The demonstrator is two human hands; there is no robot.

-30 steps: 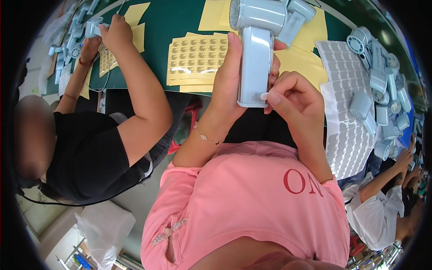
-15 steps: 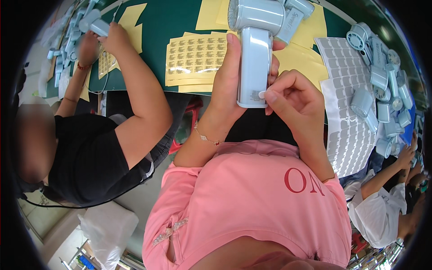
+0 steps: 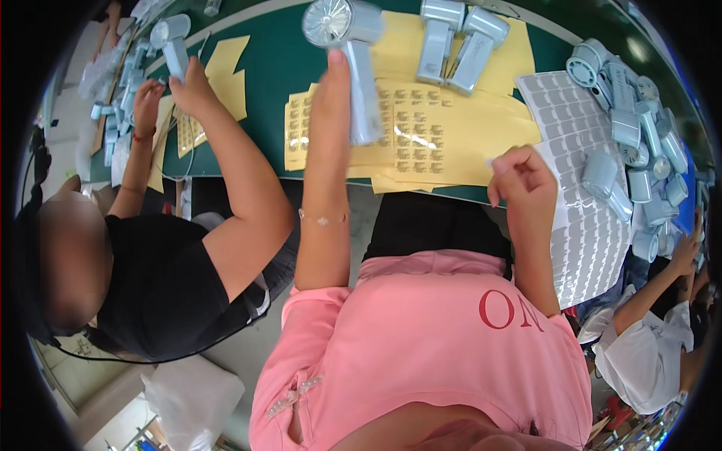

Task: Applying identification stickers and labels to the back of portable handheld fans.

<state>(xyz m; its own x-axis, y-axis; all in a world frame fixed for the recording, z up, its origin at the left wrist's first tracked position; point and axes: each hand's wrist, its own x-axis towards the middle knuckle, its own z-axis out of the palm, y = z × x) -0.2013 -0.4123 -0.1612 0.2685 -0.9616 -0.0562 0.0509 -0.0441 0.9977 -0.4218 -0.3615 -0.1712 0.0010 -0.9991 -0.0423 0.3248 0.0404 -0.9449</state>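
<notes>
My left hand (image 3: 331,113) is raised over the table, closed round the handle of a light-blue handheld fan (image 3: 364,98). The fan's round, silvery front faces toward the left, and its edges are slightly blurred. My right hand (image 3: 528,177) hovers apart from it at the table's near edge, fingers curled in. A pale spot shows at a fingertip; whether anything is held there is hidden. Between the hands lie yellow label sheets (image 3: 470,139) with rows of small printed labels, part of the front one bare. Two more light-blue fans (image 3: 468,56) rest on yellow sheets at the back.
Sheets of grey stickers (image 3: 583,195) hang over the table edge on the right, beside a pile of light-blue fans (image 3: 635,128). At left, a co-worker in black (image 3: 169,270) holds another fan (image 3: 177,56). A person in white (image 3: 643,346) sits at far right.
My left hand has carried the fan away to the left. The right hand has left the fan's handle end and drawn back to the right. Two fans now stand revealed at the back.
</notes>
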